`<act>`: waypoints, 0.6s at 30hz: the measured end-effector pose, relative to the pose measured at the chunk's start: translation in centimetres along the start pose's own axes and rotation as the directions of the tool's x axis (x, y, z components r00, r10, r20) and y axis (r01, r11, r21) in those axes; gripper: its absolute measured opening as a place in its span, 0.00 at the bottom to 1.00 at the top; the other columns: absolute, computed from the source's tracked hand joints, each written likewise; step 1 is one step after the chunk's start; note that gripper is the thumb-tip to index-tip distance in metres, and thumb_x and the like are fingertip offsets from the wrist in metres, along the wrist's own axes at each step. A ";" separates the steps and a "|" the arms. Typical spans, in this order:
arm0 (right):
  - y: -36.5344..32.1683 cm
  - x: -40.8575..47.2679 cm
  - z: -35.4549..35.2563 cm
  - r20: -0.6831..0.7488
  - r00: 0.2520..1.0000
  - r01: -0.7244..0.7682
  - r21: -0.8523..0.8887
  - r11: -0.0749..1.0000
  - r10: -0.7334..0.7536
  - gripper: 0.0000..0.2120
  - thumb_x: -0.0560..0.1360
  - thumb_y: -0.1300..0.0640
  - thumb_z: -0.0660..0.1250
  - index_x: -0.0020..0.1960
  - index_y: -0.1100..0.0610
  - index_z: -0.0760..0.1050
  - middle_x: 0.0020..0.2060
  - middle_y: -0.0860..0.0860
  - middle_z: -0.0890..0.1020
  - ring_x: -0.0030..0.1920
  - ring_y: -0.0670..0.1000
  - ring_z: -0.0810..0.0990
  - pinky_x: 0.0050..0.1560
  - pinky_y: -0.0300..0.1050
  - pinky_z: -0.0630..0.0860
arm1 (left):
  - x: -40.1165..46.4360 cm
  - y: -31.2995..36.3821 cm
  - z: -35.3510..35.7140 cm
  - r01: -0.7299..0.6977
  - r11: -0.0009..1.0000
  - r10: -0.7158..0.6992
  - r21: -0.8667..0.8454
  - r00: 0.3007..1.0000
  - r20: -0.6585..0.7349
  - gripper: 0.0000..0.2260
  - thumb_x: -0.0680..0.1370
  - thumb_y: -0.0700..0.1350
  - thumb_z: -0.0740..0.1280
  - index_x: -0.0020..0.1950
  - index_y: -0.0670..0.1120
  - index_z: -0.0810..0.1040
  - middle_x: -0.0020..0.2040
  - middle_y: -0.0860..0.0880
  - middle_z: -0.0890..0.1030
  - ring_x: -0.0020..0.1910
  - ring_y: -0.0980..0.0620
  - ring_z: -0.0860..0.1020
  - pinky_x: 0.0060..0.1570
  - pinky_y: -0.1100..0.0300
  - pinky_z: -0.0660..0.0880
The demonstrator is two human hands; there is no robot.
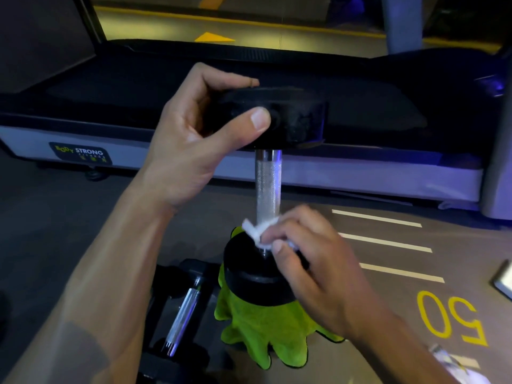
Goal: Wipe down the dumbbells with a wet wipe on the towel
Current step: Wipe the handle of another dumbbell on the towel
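A black dumbbell with a knurled silver handle stands upright, its lower head on a bright green towel spread on the floor. My left hand grips the dumbbell's upper black head from the left, thumb on the near face. My right hand pinches a white wet wipe around the bottom of the handle, just above the lower head. A second dumbbell lies flat on the floor to the left of the towel.
A treadmill with a grey side rail runs across just behind the dumbbell. The floor to the right bears white stripes and a yellow "50". A crinkled wipe packet lies at the lower right.
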State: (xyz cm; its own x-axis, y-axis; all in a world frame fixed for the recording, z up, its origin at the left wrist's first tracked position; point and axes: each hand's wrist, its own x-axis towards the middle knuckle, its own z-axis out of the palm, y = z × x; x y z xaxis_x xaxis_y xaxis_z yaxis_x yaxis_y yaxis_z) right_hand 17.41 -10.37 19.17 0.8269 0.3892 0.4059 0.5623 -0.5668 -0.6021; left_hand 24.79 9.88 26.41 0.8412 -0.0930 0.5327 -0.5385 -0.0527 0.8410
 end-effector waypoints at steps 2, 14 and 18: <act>0.3 0.0 0.1 -0.007 1.000 0.021 -0.054 0.998 -0.021 0.06 0.81 0.56 0.65 0.53 0.51 0.81 0.52 0.40 0.76 0.54 0.43 0.76 0.53 0.41 0.74 | 0.1 -0.1 0.0 0.000 1.000 0.000 0.000 1.000 -0.007 0.14 0.77 0.50 0.73 0.60 0.49 0.76 0.67 0.36 0.80 0.63 0.50 0.80 0.61 0.55 0.77; -1.2 2.2 0.1 -0.141 0.989 0.040 -0.047 0.998 -0.046 0.21 0.81 0.54 0.66 0.73 0.53 0.73 0.65 0.43 0.68 0.61 0.43 0.74 0.58 0.31 0.71 | 0.4 -0.7 -0.3 0.019 1.000 -0.019 0.002 0.999 -0.028 0.14 0.77 0.50 0.73 0.59 0.49 0.76 0.67 0.39 0.80 0.63 0.51 0.80 0.64 0.54 0.76; -1.4 3.2 0.6 -0.168 0.984 0.055 -0.022 0.998 -0.058 0.25 0.81 0.55 0.66 0.77 0.57 0.68 0.69 0.49 0.65 0.68 0.46 0.72 0.66 0.34 0.70 | 0.4 -0.1 -0.4 0.015 0.999 -0.014 0.037 1.000 -0.004 0.14 0.77 0.50 0.73 0.60 0.48 0.75 0.67 0.39 0.80 0.64 0.49 0.80 0.63 0.54 0.78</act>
State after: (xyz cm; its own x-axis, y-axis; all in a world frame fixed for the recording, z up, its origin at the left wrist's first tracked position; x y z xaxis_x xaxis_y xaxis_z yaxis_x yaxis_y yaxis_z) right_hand 19.22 -7.89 20.92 0.7816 0.2937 0.5503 0.6072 -0.5603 -0.5634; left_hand 25.16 10.22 26.54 0.8490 -0.0887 0.5208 -0.5276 -0.0909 0.8446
